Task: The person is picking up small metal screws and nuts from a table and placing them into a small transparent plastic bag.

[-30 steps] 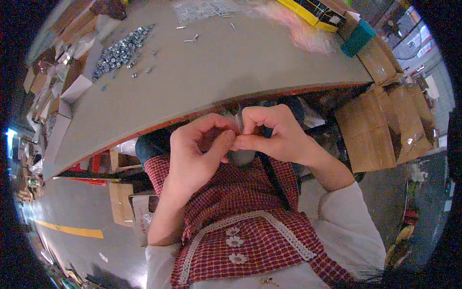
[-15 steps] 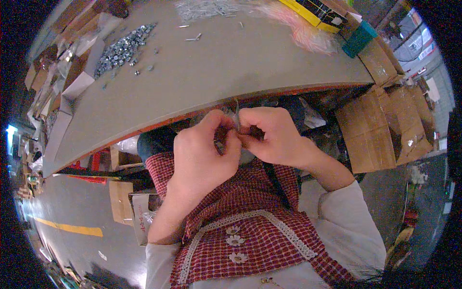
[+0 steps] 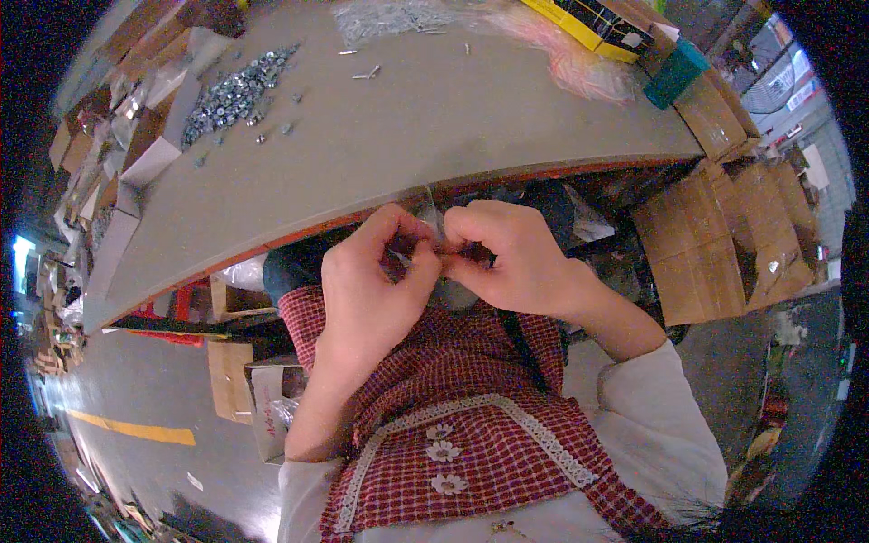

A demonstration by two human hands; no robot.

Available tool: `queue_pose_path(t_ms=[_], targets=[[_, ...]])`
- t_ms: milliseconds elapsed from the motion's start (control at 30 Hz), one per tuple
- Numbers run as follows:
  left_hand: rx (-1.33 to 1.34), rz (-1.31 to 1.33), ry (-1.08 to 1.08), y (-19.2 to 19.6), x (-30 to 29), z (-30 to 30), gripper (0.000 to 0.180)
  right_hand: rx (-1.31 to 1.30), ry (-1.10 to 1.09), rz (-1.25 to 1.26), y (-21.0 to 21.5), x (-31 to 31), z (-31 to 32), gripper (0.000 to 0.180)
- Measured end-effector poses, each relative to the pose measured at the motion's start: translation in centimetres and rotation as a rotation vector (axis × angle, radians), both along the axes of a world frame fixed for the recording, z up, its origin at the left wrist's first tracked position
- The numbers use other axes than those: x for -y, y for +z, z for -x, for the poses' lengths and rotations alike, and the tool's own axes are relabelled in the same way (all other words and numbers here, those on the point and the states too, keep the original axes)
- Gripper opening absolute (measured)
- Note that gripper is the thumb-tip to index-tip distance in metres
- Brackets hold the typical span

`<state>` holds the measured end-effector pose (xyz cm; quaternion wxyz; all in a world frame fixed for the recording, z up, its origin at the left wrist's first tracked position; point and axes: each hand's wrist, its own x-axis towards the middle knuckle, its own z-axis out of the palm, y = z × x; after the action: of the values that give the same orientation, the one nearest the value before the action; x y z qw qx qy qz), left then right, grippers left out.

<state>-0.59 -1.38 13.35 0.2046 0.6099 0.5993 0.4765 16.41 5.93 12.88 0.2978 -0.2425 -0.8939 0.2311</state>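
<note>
Above my lap, just off the front edge of the worktable point(image 3: 362, 145), both hands meet at the fingertips. My left hand point(image 3: 367, 285) is closed in a pinch, thumb against the fingers. Facing it, my right hand point(image 3: 520, 258) pinches too, its fingers curled. Between them is a small clear plastic bag point(image 3: 429, 206), its upper part sticking up past the fingers. The fingers hide most of it, and I cannot tell what is inside.
A heap of small metal nuts point(image 3: 237, 90) lies at the table's left. Several thin metal pins point(image 3: 367, 74) lie near clear plastic bags point(image 3: 389, 20). Pink-edged bags point(image 3: 588, 72), a yellow box point(image 3: 579, 29) and a teal container point(image 3: 677, 74) are far right. Cardboard boxes point(image 3: 692, 249) stand right.
My left hand has shifted slightly left and its fingertips have moved along the bag. The bag's upper part now tilts left and shows wider. My right hand has barely moved.
</note>
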Motion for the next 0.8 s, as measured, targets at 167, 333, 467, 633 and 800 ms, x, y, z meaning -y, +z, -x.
queue_pose_path(t_ms=[167, 333, 467, 633, 800], targets=[[0.163, 0.044, -0.064, 0.18, 0.26, 0.19, 0.007, 0.011, -0.004, 0.073, 0.35, 0.06, -0.06, 0.015], [0.138, 0.027, -0.093, 0.23, 0.41, 0.2, 0.01, 0.033, -0.009, 0.088, 0.35, 0.12, -0.15, 0.015], [0.092, 0.034, -0.057, 0.39, 0.39, -0.09, 0.009, 0.011, -0.014, 0.068, 0.22, 0.25, -0.02, 0.014], [-0.011, 0.0, -0.015, 0.08, 0.25, -0.05, 0.009, 0.038, -0.016, 0.049, 0.09, 0.29, 0.14, 0.015], [-0.014, -0.013, -0.037, -0.25, 0.12, 0.09, 0.009, 0.044, -0.012, 0.032, -0.11, 0.2, 0.03, 0.016]])
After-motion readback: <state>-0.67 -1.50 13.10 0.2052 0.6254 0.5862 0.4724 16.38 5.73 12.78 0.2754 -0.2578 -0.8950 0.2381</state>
